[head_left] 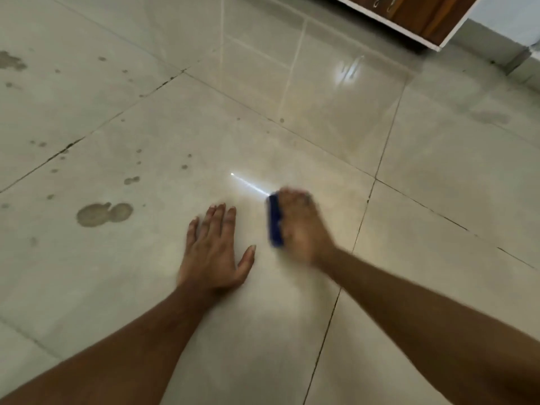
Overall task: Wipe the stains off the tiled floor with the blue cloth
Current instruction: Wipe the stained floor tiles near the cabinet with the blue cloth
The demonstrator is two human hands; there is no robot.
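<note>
Right hand (pixel 298 226), blurred, covers most of the blue cloth (pixel 275 220); grip unclear.

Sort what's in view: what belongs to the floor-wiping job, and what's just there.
Job:
blue cloth, under the right hand
left hand, flat on the tiled floor
large double stain
small spots
stain at far left

Just there:
wooden cabinet
</note>
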